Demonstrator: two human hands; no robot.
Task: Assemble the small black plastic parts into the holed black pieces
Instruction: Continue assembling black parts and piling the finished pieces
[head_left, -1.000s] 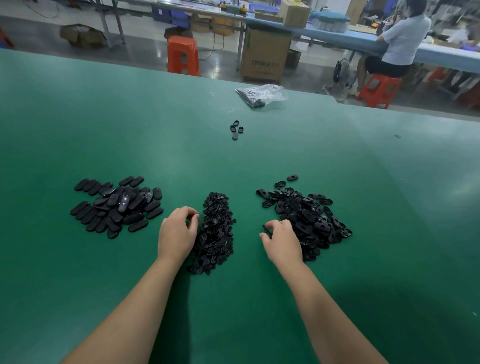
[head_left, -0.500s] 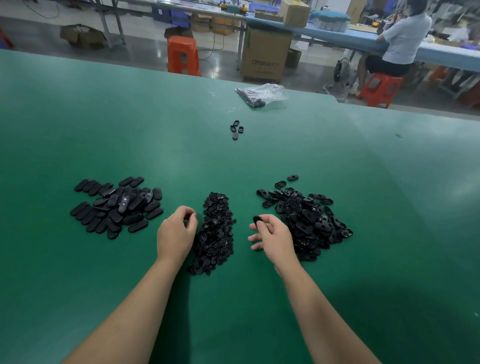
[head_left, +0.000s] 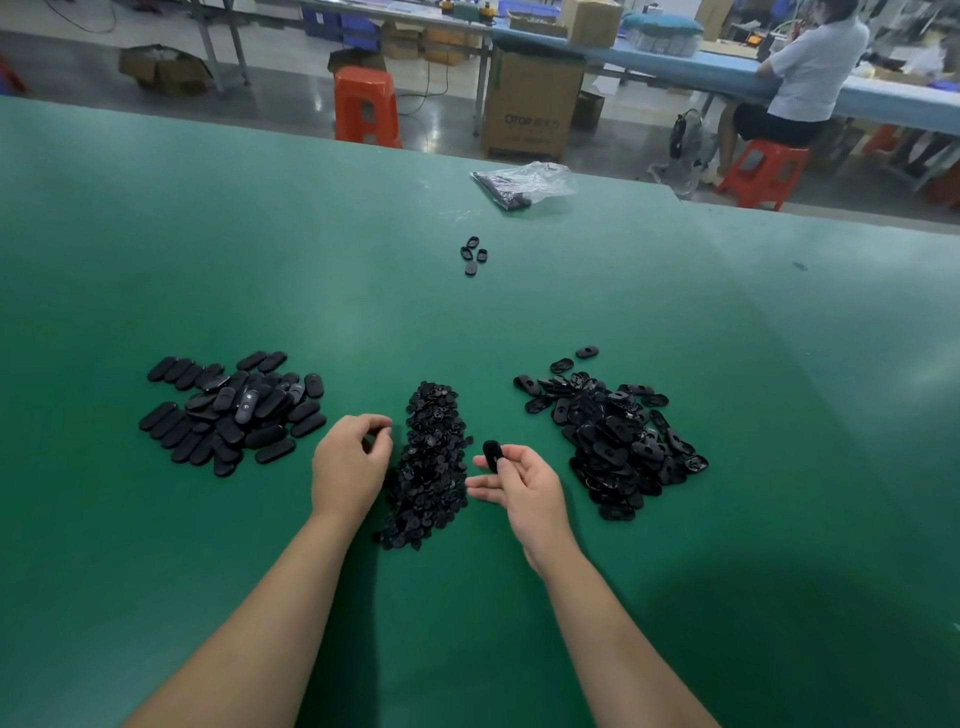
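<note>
Pinching one holed black piece (head_left: 491, 451) just right of the small-parts heap (head_left: 428, 462), the right hand (head_left: 522, 486) waits while the left hand (head_left: 350, 460), fingers curled, seems to nip a small part, which must next seat in the hole.

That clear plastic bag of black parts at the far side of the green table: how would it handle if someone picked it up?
The clear plastic bag looks crumpled and slack, so it would probably sag and flop instead of keeping its shape. The black parts sit bunched at one end, so the weight would likely shift and swing. Its film looks glossy, so possibly slippery. Whether it is sealed cannot be told.
</note>
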